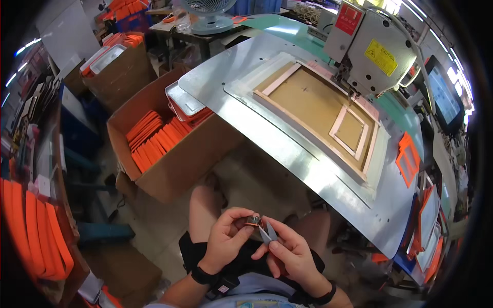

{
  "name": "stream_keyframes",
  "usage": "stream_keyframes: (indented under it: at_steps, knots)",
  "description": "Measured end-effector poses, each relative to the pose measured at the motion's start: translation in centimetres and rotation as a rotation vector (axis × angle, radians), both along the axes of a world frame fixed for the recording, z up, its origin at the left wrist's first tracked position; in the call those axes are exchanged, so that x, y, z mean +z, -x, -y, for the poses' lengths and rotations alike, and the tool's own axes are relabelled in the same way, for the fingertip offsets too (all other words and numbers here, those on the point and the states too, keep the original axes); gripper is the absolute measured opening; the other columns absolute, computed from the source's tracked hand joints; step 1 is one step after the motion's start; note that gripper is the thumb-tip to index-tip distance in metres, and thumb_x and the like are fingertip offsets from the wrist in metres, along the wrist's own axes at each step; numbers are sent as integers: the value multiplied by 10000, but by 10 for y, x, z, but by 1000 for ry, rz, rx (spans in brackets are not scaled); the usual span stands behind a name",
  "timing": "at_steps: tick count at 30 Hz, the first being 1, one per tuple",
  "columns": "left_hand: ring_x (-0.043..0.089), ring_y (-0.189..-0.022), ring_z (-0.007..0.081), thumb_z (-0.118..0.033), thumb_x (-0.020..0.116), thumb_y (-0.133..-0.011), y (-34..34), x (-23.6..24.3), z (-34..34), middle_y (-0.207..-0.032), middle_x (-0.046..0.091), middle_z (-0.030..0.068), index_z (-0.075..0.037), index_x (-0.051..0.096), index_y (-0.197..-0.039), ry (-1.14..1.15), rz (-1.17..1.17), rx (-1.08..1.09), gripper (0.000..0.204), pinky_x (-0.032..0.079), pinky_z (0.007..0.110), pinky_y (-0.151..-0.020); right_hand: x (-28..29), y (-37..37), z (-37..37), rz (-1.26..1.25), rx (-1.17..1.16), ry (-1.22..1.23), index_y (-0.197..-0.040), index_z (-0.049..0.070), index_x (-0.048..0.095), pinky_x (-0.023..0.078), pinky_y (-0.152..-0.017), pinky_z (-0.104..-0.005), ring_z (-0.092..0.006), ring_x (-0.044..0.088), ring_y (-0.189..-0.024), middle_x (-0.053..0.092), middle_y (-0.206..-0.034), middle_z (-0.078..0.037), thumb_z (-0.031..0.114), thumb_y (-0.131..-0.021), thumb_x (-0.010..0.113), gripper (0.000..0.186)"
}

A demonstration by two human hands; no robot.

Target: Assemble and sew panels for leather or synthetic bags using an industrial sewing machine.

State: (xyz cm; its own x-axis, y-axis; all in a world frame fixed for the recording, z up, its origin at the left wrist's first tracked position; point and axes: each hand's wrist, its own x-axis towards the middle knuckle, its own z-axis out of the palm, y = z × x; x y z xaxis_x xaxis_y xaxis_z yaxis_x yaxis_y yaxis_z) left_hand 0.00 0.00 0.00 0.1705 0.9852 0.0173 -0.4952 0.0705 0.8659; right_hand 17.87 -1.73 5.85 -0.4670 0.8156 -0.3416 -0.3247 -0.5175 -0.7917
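Tiny metallic piece (252,220), exact kind unclear.

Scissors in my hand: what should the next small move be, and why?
Perhaps steady the small metal part in the left hand and line up the scissors before closing them, since the right hand has the blades spread close beside it.

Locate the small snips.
Low in the head view, just right of centre, the small snips are in the right hand, beside the left hand.
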Motion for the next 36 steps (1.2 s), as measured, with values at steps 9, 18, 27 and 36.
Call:
stream_keyframes:
  at_steps: [9, 18, 27, 36]
  knots:
    - [610, -1074, 168, 96, 570, -897, -7, 1, 1, -1157, 590, 130, 1, 538, -1130, -164, -181, 143, 254, 507, 263, -902, 0, -1, -3, -84, -4, 84, -1492, 45, 274, 376, -444, -169, -71, 502, -476, 667, -909, -139, 85, -1005, 439, 516]
    - [639, -981, 179, 103, 598, -867, -11, 4, 2, -1110, 623, 150, 1, 588, -1059, -293, -343, 295, 218, 519, 249, -812, -8, -1, -2, -267, -26, 136, -1502, 68, 266, 355, -428, -185, -89, 464, -444, 638, -824, -137, 63, -996, 421, 529]
    - [671, -915, 263, 100, 648, -810, -22, 3, 5, -1037, 666, 171, 0, 615, -1009, -419, -608, 469, 225, 542, 304, -781, -15, 9, -1, -367, -143, 185, -1450, 76, 354, 338, -373, -243, -116, 396, -372, 602, -719, -135, 92, -985, 457, 477]
    - [672, -912, 278, 121, 632, -796, -25, 7, 2, -1043, 659, 175, 3, 616, -1023, -464, -727, 495, 256, 554, 312, -767, -19, 12, 1, -363, -196, 193, -1455, 63, 351, 345, -381, -234, -112, 415, -391, 601, -718, -126, 69, -991, 437, 472]
